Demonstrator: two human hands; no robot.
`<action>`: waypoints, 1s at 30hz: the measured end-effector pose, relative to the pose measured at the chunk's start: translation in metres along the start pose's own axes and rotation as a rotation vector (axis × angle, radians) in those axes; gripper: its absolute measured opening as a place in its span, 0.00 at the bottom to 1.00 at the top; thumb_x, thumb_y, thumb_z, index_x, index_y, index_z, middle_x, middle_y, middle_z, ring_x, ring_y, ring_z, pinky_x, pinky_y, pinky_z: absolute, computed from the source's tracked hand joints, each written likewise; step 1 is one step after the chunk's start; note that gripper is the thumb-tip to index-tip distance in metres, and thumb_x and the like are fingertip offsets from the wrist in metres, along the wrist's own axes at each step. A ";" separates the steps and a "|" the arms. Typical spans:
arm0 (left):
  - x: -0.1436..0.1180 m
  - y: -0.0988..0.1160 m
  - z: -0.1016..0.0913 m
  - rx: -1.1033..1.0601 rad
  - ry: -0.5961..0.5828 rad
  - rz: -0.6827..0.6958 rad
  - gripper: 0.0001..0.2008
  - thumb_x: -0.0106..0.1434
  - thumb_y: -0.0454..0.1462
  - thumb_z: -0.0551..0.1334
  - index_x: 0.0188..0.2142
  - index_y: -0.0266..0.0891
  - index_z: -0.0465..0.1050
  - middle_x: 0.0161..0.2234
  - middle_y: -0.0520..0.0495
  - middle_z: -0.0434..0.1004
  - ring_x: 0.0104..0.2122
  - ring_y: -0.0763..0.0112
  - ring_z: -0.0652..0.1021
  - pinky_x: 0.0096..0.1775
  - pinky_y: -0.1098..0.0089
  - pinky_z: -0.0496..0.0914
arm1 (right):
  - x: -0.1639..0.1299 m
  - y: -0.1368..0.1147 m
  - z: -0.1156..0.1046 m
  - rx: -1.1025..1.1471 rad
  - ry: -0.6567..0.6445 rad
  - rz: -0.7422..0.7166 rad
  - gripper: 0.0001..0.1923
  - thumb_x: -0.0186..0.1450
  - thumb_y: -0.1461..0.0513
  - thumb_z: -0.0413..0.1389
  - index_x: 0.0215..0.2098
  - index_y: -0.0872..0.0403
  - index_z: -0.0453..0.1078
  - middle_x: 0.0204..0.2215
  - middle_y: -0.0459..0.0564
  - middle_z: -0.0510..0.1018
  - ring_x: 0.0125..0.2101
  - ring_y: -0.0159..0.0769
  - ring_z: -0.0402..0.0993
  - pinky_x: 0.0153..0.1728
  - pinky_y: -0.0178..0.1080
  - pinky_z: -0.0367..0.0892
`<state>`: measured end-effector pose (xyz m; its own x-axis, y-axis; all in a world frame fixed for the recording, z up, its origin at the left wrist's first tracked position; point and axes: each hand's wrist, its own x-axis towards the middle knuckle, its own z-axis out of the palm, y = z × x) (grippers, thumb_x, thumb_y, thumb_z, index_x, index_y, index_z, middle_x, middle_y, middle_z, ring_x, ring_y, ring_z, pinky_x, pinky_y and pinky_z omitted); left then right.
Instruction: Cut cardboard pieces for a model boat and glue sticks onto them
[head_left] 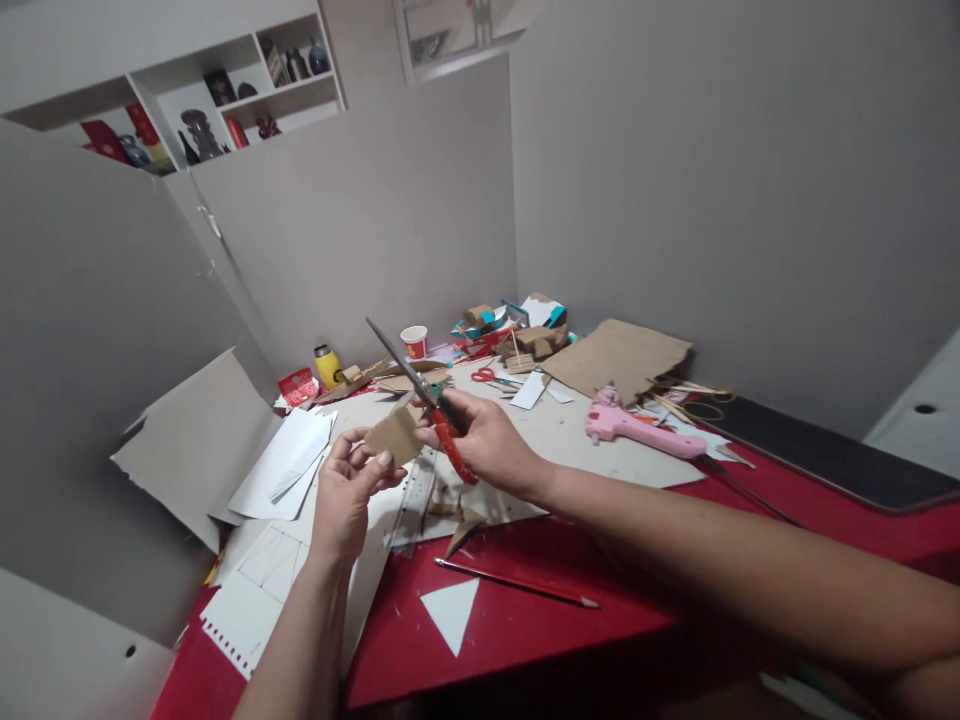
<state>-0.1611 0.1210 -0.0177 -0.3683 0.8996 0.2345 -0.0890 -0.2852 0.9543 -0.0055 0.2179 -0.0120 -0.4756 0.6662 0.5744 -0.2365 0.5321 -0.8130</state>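
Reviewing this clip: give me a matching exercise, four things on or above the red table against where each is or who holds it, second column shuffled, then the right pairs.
Things:
1. scissors
2. cardboard piece
3. pink glue gun
4. red pencil

Places:
A. lying on the red table next to a white paper triangle
B. pinched in the left hand
C. gripped in the right hand, blades open
D. lying to the right of the hands, near the large cardboard sheet

Pairs: 1-C, 2-B, 3-D, 4-A
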 end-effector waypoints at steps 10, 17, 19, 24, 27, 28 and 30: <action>-0.004 -0.002 0.005 -0.039 -0.062 0.005 0.16 0.52 0.35 0.70 0.39 0.40 0.69 0.34 0.50 0.81 0.31 0.71 0.80 0.37 0.69 0.73 | -0.011 -0.006 0.011 -0.170 -0.063 -0.160 0.08 0.56 0.63 0.59 0.28 0.55 0.63 0.26 0.44 0.68 0.26 0.30 0.60 0.28 0.32 0.60; -0.003 -0.005 0.003 0.000 -0.065 0.025 0.12 0.52 0.35 0.69 0.36 0.39 0.72 0.26 0.53 0.78 0.25 0.75 0.75 0.29 0.75 0.67 | -0.012 0.001 0.011 -0.109 -0.139 -0.135 0.08 0.55 0.64 0.59 0.26 0.55 0.62 0.23 0.42 0.64 0.25 0.29 0.58 0.26 0.31 0.58; -0.004 -0.004 0.004 0.032 -0.068 0.036 0.11 0.52 0.35 0.69 0.35 0.39 0.73 0.25 0.54 0.77 0.24 0.76 0.73 0.28 0.75 0.66 | -0.012 0.002 0.011 -0.084 -0.150 -0.127 0.07 0.55 0.64 0.58 0.27 0.55 0.63 0.23 0.42 0.65 0.25 0.29 0.59 0.26 0.31 0.57; -0.006 0.002 0.006 0.124 -0.107 0.061 0.06 0.56 0.38 0.67 0.31 0.36 0.74 0.21 0.53 0.74 0.20 0.78 0.70 0.24 0.76 0.64 | -0.008 0.001 0.010 -0.075 -0.199 -0.129 0.06 0.54 0.66 0.58 0.27 0.56 0.64 0.24 0.42 0.66 0.27 0.29 0.61 0.29 0.31 0.58; -0.006 0.003 0.003 0.071 -0.033 0.076 0.06 0.55 0.37 0.68 0.31 0.36 0.74 0.23 0.53 0.75 0.20 0.78 0.72 0.24 0.76 0.66 | -0.006 -0.003 0.006 -0.093 -0.183 -0.095 0.06 0.55 0.65 0.58 0.27 0.56 0.64 0.24 0.42 0.65 0.26 0.29 0.59 0.28 0.32 0.58; -0.005 0.003 0.002 0.052 0.003 0.084 0.06 0.55 0.37 0.68 0.31 0.36 0.74 0.24 0.54 0.75 0.21 0.78 0.73 0.25 0.76 0.68 | -0.006 -0.003 0.003 -0.094 -0.163 -0.064 0.07 0.55 0.64 0.58 0.27 0.56 0.63 0.24 0.41 0.64 0.25 0.28 0.58 0.28 0.32 0.57; -0.004 0.004 0.000 0.016 0.064 0.098 0.07 0.54 0.37 0.68 0.32 0.37 0.74 0.25 0.54 0.76 0.23 0.76 0.76 0.28 0.75 0.70 | -0.007 -0.004 -0.002 -0.073 -0.120 0.008 0.09 0.56 0.62 0.60 0.28 0.55 0.63 0.24 0.41 0.64 0.25 0.28 0.58 0.27 0.32 0.57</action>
<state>-0.1602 0.1163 -0.0153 -0.4330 0.8446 0.3150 -0.0347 -0.3648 0.9305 0.0009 0.2124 -0.0130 -0.5760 0.6057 0.5489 -0.1725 0.5663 -0.8059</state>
